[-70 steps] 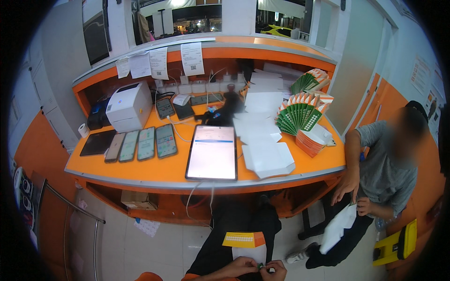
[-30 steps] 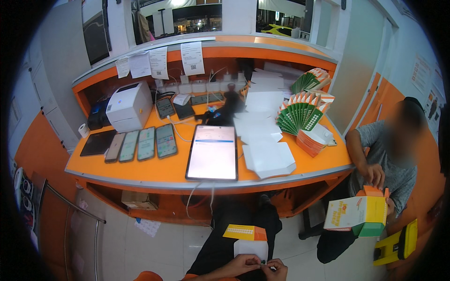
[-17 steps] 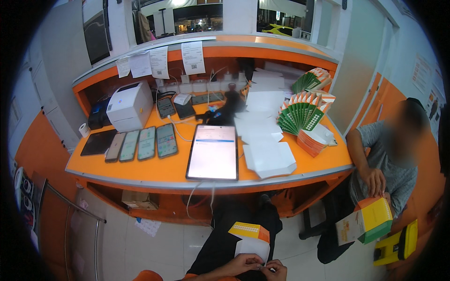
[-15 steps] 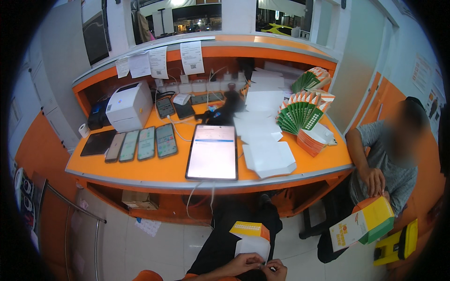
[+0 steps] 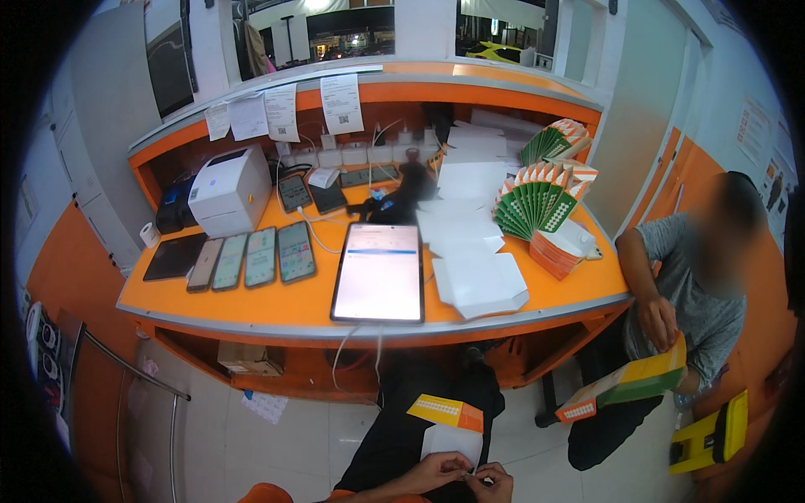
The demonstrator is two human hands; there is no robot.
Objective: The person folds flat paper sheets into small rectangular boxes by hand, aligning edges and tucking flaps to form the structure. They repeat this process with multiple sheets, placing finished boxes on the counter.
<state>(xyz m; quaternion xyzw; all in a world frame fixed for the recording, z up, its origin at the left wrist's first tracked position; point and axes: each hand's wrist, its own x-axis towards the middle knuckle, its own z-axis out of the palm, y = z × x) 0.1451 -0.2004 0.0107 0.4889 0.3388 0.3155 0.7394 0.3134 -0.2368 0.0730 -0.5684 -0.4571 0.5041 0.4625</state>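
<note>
On my lap lies a partly folded cardboard box point(image 5: 451, 444), white inside, with a yellow and orange flap at its far end. My left hand point(image 5: 440, 472) presses on the box's near part, its fingers bent in a pinch. Close beside it, my right hand point(image 5: 492, 484) pinches the box's near right corner. The fingertips of both hands almost meet there, and the exact fold between them is too small to make out.
A person at the right holds a yellow and green carton point(image 5: 625, 384). On the orange desk point(image 5: 226, 303) stand a tablet point(image 5: 379, 272), several phones point(image 5: 262, 256), a white label printer point(image 5: 231, 191), flat white cartons point(image 5: 480, 283) and fanned green cartons point(image 5: 537, 201). A metal rail point(image 5: 134, 367) stands left.
My hands and the box on my lap stay nearly in place, with only slight finger movement. The person at the right has turned their carton, bringing its green side and orange end into view.
</note>
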